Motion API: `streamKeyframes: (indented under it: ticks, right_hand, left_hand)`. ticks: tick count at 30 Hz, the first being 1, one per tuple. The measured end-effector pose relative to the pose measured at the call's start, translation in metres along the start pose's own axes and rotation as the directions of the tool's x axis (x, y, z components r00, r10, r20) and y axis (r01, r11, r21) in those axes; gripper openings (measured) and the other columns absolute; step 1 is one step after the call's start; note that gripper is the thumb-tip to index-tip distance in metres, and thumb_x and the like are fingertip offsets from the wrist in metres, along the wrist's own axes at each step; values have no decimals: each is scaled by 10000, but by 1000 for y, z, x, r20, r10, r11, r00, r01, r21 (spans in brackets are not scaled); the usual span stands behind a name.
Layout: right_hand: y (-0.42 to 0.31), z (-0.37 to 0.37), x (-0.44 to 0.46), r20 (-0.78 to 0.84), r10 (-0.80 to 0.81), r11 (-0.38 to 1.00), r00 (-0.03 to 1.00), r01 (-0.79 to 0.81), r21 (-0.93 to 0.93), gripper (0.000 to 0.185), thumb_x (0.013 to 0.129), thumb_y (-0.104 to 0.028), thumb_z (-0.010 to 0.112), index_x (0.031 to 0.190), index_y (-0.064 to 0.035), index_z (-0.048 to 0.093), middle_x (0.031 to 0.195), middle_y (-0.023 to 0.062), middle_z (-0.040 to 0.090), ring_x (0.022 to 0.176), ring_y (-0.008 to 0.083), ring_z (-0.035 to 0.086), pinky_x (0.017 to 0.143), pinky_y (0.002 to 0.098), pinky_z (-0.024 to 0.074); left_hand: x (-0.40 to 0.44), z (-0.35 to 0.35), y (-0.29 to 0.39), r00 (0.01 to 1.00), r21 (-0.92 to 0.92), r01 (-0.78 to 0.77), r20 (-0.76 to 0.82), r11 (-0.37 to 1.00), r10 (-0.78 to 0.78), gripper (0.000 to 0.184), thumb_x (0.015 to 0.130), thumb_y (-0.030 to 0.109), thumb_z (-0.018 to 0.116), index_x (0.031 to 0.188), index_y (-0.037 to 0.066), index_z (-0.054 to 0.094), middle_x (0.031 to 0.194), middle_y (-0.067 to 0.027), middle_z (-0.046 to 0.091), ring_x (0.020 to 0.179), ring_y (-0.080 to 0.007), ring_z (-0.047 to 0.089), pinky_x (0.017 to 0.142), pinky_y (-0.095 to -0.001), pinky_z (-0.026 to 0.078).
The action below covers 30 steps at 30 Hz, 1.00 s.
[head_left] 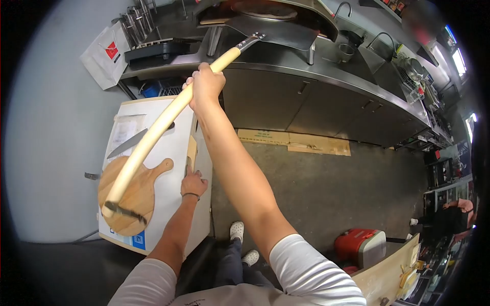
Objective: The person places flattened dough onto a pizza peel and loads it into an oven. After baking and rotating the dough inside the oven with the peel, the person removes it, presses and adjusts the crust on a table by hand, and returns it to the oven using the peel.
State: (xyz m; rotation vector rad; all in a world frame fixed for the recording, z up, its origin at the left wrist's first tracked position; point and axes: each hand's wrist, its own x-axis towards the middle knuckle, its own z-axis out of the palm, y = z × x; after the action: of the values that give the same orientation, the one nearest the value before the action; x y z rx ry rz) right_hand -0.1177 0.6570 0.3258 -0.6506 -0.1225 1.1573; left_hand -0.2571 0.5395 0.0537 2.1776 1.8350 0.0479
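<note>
1. Nearest us, the peel [162,121] runs its butt end over the round wooden board [140,193] on the white counter [171,196]; its handle looks stiff and smooth, probably slippery in damp hands.
2. Our left hand [194,184] points a finger along a wooden piece [192,150]; we cannot tell whether it grips.
3. Our right hand [206,86] wraps the handle nearer the blade, a sensible hold, since the far end likely weighs more.
4. Farthest, the metal blade [286,38] sits at the oven [329,23]; it looks thin yet rigid.
</note>
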Motion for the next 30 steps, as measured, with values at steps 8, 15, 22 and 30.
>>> streamKeyframes:
  ticks: [8, 15, 22, 30]
  right_hand:
    - [-6, -44, -71, 24, 47, 992, 999, -44, -119, 143, 861, -80, 483, 818, -62, 348, 569, 34, 421, 422, 142, 443, 378, 299, 401]
    - [15, -2, -53, 7, -14, 999, 1000, 13, 32, 159, 854, -96, 501, 859, -57, 347, 579, 55, 422, 406, 160, 435, 351, 324, 388]
    - [-2, 120, 40, -188, -86, 987, 978, 110, 119, 167, 880, -137, 465, 855, 13, 395, 601, 77, 441, 422, 180, 450, 378, 322, 401]
    - [-4, 2, -39, 17, -47, 999, 999, 47, 21, 152, 902, -129, 491, 846, -73, 361, 609, 35, 425, 449, 144, 433, 384, 304, 382]
  left_hand:
    - [-2, -10, 7, 998, -28, 53, 28, 998, -52, 299, 726, 256, 606, 956, 67, 632, 1219, -174, 420, 814, -338, 626, 794, -413, 515]
    - [3, 7, -5, 998, -88, 33, 57, 996, -29, 333, 733, 266, 599, 997, 64, 619, 1368, -205, 340, 843, -344, 634, 792, -413, 517]
    - [-3, -6, 0, 999, -119, 12, 38, 993, -8, 350, 730, 281, 609, 999, 57, 620, 1338, -231, 358, 827, -342, 638, 769, -410, 525]
    - [3, -1, -2, 998, -79, 30, 52, 996, -26, 335, 726, 271, 603, 981, 54, 625, 1334, -226, 359, 795, -338, 641, 740, -401, 531]
